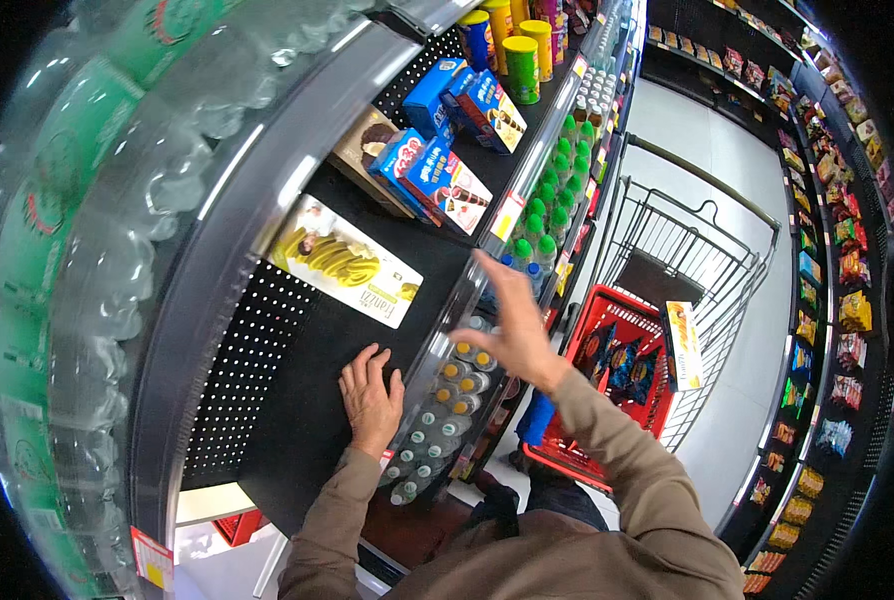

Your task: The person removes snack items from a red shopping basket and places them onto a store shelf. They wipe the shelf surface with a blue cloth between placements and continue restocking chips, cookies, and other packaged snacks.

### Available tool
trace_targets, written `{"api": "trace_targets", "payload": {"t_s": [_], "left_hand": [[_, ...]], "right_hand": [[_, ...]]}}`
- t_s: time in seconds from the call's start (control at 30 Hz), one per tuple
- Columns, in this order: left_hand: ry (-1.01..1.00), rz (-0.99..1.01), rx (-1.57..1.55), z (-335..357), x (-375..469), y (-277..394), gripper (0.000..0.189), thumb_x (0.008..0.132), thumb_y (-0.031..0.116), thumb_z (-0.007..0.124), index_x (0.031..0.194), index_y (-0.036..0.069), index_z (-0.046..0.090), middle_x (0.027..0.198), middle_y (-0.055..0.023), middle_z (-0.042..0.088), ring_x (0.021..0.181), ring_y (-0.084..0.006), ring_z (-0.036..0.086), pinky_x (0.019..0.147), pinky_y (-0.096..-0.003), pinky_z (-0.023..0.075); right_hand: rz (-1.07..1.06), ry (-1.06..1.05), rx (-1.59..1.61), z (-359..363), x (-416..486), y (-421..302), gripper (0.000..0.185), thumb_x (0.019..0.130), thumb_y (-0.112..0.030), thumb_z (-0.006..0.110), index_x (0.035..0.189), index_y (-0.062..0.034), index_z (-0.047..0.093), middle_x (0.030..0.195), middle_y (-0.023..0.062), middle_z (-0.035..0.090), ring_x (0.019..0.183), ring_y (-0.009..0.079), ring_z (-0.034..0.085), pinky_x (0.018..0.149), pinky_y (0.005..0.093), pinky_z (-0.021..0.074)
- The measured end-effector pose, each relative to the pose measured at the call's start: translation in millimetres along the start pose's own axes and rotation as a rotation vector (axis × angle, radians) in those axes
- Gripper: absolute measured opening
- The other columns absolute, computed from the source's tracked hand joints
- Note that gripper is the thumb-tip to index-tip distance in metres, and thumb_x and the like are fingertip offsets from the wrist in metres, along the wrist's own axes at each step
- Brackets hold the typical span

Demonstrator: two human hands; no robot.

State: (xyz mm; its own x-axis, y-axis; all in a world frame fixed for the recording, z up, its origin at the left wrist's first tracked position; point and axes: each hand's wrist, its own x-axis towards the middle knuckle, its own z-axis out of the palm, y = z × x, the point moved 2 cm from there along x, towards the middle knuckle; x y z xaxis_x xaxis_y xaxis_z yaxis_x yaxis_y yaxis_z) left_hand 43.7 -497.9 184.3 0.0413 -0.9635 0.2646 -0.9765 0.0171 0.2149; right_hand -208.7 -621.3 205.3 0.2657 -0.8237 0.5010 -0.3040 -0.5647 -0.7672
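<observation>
My left hand (372, 397) rests palm down on the black shelf (289, 435), with nothing in it. Over the shelf's front edge my right hand (510, 322) hangs with thumb and fingers apart, holding nothing. A white Franzzi biscuit box (345, 261) lies flat on the shelf, beyond my left hand. Behind it stand blue biscuit boxes (447, 184) and a brown box (372, 157), tilted against each other. Another white Franzzi box (683, 345) leans on the rim of a red shopping basket (589, 322), which holds several dark blue packets (627, 367).
A metal shopping cart (687, 217) stands at the right, by the basket. Below the shelf are rows of capped bottles (447, 405). Snack canisters (522, 67) stand farther along the shelf. Large wrapped bottles (94, 225) line the left. Snack shelves (814, 300) run along the far aisle side.
</observation>
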Motion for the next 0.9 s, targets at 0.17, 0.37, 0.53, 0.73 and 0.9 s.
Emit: {"api": "trace_targets", "payload": {"t_s": [0.17, 0.37, 0.53, 0.73, 0.9], "left_hand": [[0.021, -0.005, -0.016, 5, 0, -2, 0.037, 0.097, 0.021, 0.070, 0.131, 0.008, 0.063, 0.143, -0.0104, 0.057, 0.125, -0.0356, 0.052, 0.104, -0.0513, 0.0408], [0.044, -0.007, -0.035, 10, -1, -5, 0.037, 0.098, 0.024, 0.070, 0.131, 0.009, 0.064, 0.141, -0.0102, 0.057, 0.126, -0.0352, 0.053, 0.105, -0.0503, 0.0405], [0.077, 0.033, -0.028, 10, -1, -5, 0.035, 0.098, 0.022, 0.068, 0.130, 0.008, 0.064, 0.140, -0.0123, 0.058, 0.126, -0.0371, 0.053, 0.105, -0.0502, 0.0403], [0.043, -0.005, -0.009, 11, -2, -7, 0.035, 0.097, 0.017, 0.067, 0.130, 0.008, 0.064, 0.143, -0.0109, 0.058, 0.131, -0.0362, 0.052, 0.108, -0.0513, 0.0396], [0.056, 0.048, -0.004, 12, -4, -9, 0.034, 0.101, 0.017, 0.063, 0.134, 0.006, 0.062, 0.145, -0.0132, 0.056, 0.132, -0.0366, 0.050, 0.110, -0.0497, 0.0386]], "right_hand": [[-0.063, 0.050, 0.019, 85, 53, -27, 0.136, 0.058, -0.040, 0.102, 0.167, -0.0076, 0.026, 0.161, 0.0295, 0.036, 0.147, 0.0483, 0.038, 0.123, 0.0544, 0.0337], [0.013, 0.014, 0.040, 133, 70, -30, 0.131, 0.064, -0.031, 0.098, 0.168, -0.0080, 0.021, 0.152, 0.0288, 0.043, 0.138, 0.0460, 0.045, 0.120, 0.0555, 0.0350], [0.085, 0.145, 0.256, 109, 54, -40, 0.115, 0.071, -0.025, 0.088, 0.166, -0.0042, 0.028, 0.136, 0.0239, 0.051, 0.131, 0.0404, 0.050, 0.115, 0.0472, 0.0388], [0.181, 0.193, 0.196, -12, -32, -42, 0.108, 0.077, -0.028, 0.090, 0.165, -0.0050, 0.032, 0.141, 0.0182, 0.048, 0.134, 0.0306, 0.049, 0.118, 0.0417, 0.0383], [0.535, 0.268, -0.261, -125, -156, 39, 0.100, 0.072, -0.029, 0.089, 0.158, -0.0052, 0.044, 0.131, 0.0203, 0.055, 0.126, 0.0348, 0.052, 0.116, 0.0482, 0.0412]]}}
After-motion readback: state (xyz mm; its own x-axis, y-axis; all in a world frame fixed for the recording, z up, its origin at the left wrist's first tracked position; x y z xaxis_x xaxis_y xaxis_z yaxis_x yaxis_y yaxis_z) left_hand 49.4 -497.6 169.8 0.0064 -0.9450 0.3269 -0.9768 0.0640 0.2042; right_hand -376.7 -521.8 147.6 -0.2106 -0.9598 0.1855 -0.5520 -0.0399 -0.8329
